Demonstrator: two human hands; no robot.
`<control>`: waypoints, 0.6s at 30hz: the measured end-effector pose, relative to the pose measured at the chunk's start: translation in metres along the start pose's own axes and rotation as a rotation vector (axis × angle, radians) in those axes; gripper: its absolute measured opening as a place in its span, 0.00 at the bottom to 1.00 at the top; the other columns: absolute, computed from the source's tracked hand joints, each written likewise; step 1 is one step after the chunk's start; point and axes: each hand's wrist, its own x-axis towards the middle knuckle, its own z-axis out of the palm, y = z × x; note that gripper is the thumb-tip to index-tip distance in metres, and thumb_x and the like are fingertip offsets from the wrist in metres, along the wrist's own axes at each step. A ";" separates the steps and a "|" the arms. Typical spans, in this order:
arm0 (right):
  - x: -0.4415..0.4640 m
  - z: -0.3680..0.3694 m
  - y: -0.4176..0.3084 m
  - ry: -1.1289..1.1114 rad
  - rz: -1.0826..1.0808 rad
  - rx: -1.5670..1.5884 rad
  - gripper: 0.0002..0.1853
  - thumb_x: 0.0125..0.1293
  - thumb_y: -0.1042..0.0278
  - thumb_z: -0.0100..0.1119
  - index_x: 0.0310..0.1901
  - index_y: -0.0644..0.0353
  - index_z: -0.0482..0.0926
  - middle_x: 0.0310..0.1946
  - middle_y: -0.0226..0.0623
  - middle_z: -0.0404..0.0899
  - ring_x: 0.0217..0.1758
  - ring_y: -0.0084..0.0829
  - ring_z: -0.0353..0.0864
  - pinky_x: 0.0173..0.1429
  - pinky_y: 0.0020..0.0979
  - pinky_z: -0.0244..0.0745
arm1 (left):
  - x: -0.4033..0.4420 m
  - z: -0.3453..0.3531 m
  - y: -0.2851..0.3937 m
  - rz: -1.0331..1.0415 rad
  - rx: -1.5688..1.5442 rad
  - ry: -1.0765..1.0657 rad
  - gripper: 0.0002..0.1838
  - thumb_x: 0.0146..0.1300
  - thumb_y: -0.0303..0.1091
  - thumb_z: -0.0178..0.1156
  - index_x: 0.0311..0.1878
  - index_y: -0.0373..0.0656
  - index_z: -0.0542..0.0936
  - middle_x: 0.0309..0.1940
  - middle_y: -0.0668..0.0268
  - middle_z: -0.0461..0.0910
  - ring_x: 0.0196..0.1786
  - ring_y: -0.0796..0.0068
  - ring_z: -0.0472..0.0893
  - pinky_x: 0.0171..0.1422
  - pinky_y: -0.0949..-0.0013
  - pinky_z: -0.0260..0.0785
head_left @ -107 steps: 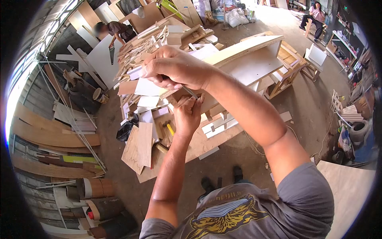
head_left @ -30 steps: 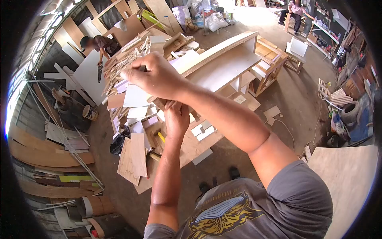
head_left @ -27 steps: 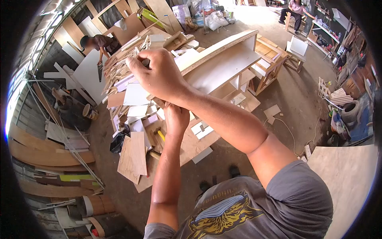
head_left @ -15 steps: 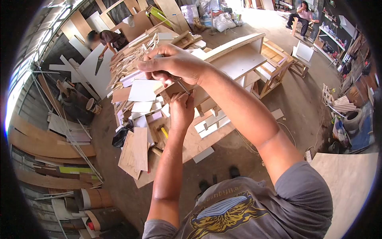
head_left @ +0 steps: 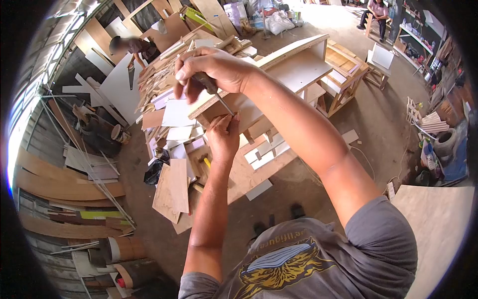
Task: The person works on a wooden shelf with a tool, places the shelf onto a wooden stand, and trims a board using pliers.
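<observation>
Workshop floor (head_left: 398, 119), brown, with boards (head_left: 69, 187) stacked at left. Bench (head_left: 244, 185), plywood-topped, strewn with offcuts (head_left: 179, 133). Wooden unit (head_left: 301, 74), long and open-fronted, on the bench. Right hand (head_left: 215, 67), arm stretched forward, wrist raised over the unit's near end, fingers loosely curled round a screwdriver (head_left: 211, 87). Left hand (head_left: 223, 137), lower, forearm straight, fingertips bunched beside the tip; anything pinched there, cannot tell. Screwdriver slanted, shaft downward, between both hands.

Dark, perhaps brown, on the screwdriver handle (head_left: 209, 85); silvery along its shaft (head_left: 227, 105). White inside the wooden box (head_left: 300, 74), pale tan along its edge (head_left: 286, 57). Grey across the shirt (head_left: 371, 236), printed in yellow and striped pale blue. Yellow on the hammer (head_left: 207, 162); black on the bag (head_left: 155, 172).
</observation>
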 end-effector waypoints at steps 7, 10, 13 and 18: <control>0.005 0.003 0.022 0.353 -0.358 -0.453 0.14 0.69 0.63 0.61 0.26 0.59 0.77 0.15 0.21 0.68 0.16 0.13 0.64 0.19 0.23 0.54 | 0.000 0.000 0.003 -0.004 0.069 -0.020 0.06 0.62 0.27 0.66 0.37 0.34 0.86 0.34 0.52 0.86 0.37 0.51 0.85 0.44 0.57 0.77; 0.003 0.012 0.033 0.488 -0.511 -0.595 0.17 0.71 0.61 0.61 0.25 0.61 0.78 0.13 0.21 0.70 0.17 0.12 0.66 0.21 0.23 0.57 | 0.000 -0.002 0.002 0.012 0.077 -0.045 0.05 0.61 0.25 0.64 0.37 0.33 0.86 0.35 0.51 0.86 0.38 0.50 0.84 0.46 0.56 0.76; 0.003 0.016 0.033 0.567 -0.525 -0.577 0.18 0.70 0.56 0.64 0.25 0.59 0.79 0.14 0.22 0.72 0.17 0.13 0.67 0.21 0.22 0.60 | -0.001 -0.001 0.001 -0.002 0.047 -0.065 0.06 0.61 0.24 0.63 0.37 0.32 0.86 0.36 0.50 0.86 0.40 0.49 0.84 0.48 0.55 0.76; 0.012 0.003 0.006 0.099 -0.196 -0.314 0.19 0.67 0.46 0.66 0.32 0.55 0.83 0.28 0.32 0.83 0.30 0.17 0.80 0.32 0.20 0.75 | 0.001 -0.001 0.003 0.012 0.012 -0.046 0.06 0.62 0.24 0.64 0.37 0.30 0.85 0.35 0.50 0.85 0.39 0.48 0.84 0.48 0.55 0.76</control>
